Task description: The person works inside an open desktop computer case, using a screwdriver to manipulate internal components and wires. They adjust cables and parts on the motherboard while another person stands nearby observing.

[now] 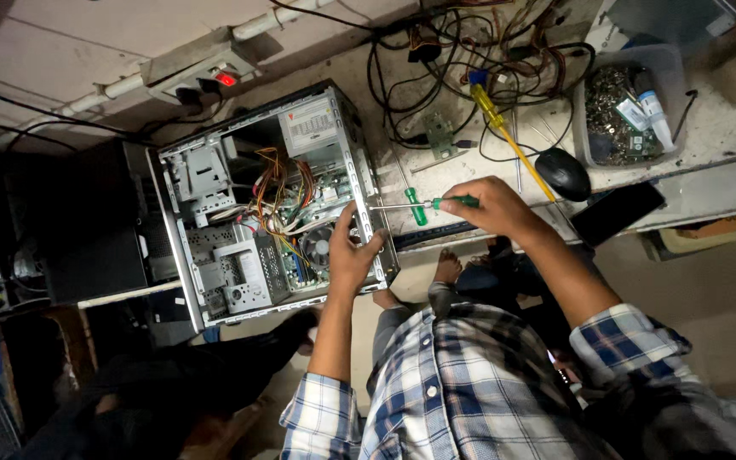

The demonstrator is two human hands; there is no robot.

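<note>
At the far left a dark box-shaped unit stands in shadow, too dim to make out further. Just beside it on the worktop lies an open computer case, side panel off, so its fan, drive cage and bundled coloured wires face up toward the camera; lying flat like this, it gives the hands access from above. The left hand rests on the near right edge of the case, its grip wrapped around the metal frame with the thumb inside and the fingers outside, apparently steadying the chassis. To the right, the right hand has its grip closed around a green-handled screwdriver, held roughly level with the shaft pointing left so that the tip meets the case's right rim, just above the left hand; whether the tip sits in a screw cannot be told. Behind this hand a yellow-handled screwdriver lies loose on the worktop, near a tangle of black cables. Further right sit a black computer mouse and a dark phone, and at the far right a clear plastic tub holds what look like small metal parts and a little white bottle.
</note>
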